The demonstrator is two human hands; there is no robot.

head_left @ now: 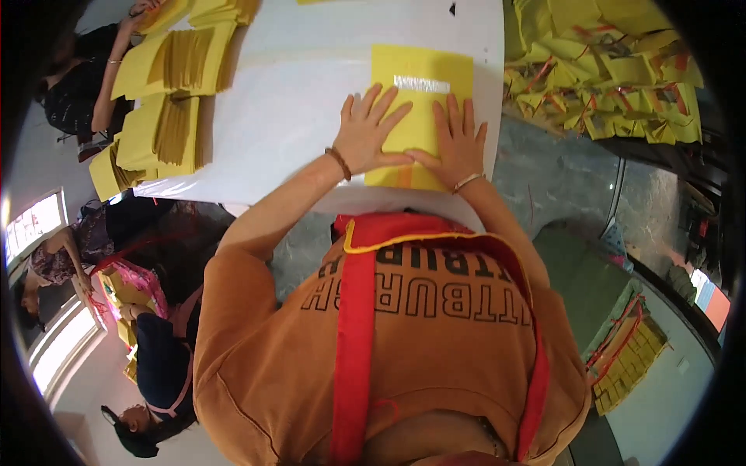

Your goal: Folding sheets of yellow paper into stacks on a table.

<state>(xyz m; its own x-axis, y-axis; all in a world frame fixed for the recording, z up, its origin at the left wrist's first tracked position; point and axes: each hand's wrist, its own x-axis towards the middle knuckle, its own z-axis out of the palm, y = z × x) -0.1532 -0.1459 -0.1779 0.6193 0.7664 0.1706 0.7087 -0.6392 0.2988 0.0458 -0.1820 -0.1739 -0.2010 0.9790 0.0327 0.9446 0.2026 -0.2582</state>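
A flat yellow paper sheet or envelope (pixel 423 64) lies near the right edge of the white table (pixel 287 116). It carries a silvery white strip (pixel 422 84) across its upper part and an orange band at its lower end. My left hand (pixel 365 132) presses on its left side with fingers spread, the palm partly off the paper. On its right side my right hand (pixel 457 144) rests flat, fingers apart. The two thumbs meet near the middle of the paper. Neither hand grips anything. A brown beaded bracelet circles my left wrist, a pale bangle my right.
Fanned stacks of yellow paper pieces (pixel 175 62) line the table's left side, with a co-worker's arm (pixel 105 93) beside them. Bundles of yellow paper with red ties (pixel 606 70) fill the far right. Other people (pixel 159 365) work at lower left. More yellow bundles (pixel 633 365) stand at lower right.
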